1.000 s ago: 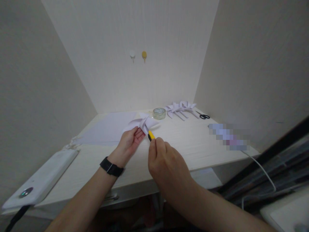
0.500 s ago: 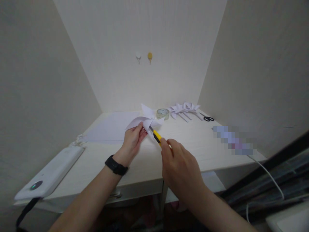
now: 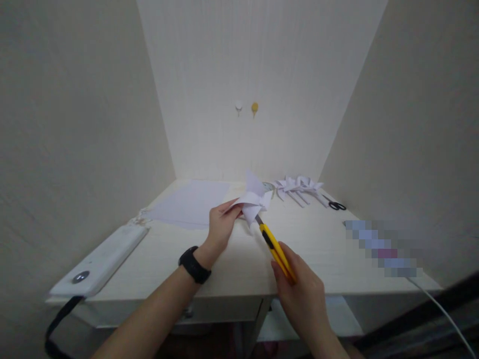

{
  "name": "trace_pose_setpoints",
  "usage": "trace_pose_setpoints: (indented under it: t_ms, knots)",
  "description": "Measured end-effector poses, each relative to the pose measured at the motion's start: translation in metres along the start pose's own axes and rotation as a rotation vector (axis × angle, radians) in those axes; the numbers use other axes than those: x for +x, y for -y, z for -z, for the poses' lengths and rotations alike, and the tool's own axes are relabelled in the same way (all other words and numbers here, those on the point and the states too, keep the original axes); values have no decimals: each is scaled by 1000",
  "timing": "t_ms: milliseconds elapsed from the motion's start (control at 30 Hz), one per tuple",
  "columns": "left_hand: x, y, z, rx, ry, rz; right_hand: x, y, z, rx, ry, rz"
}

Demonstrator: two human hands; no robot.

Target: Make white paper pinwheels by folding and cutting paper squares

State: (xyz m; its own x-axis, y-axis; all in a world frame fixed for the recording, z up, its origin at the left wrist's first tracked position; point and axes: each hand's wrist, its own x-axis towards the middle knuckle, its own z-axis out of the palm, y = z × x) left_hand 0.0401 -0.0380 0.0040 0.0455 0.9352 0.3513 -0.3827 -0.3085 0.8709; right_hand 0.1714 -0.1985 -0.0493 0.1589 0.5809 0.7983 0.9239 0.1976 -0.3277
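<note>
A white paper pinwheel (image 3: 253, 200) is held up over the white desk in my left hand (image 3: 221, 224), whose fingers are partly hidden behind the paper. My right hand (image 3: 302, 289) grips the rear of a yellow utility knife (image 3: 277, 254) with a black slider. Its metal blade points up and left and meets the lower middle of the pinwheel; whether the tip goes into the paper I cannot tell. A black band circles my left wrist.
Flat white paper sheets (image 3: 192, 199) lie at the left. Behind the pinwheel sits a roll of tape (image 3: 268, 187), partly hidden. Several finished-looking pinwheels (image 3: 299, 186), black-handled scissors (image 3: 337, 205) and a blurred-out object (image 3: 379, 248) with a cable line the right. A white device (image 3: 103, 257) rests front left.
My right hand has moved back along the knife, so more of its yellow body shows. The pinwheel has tilted in my left hand. The whole view has shifted.
</note>
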Motion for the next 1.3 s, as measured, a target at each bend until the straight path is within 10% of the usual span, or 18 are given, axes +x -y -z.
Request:
trace_pose_setpoints:
  t_ms: [400, 1300]
  knots:
    - [-6, -5, 1, 217, 81, -205, -11, -7, -3, 3, -74, 38]
    - [-8, -3, -5, 130, 102, -163, -23, -21, -11, 20, -73, -62]
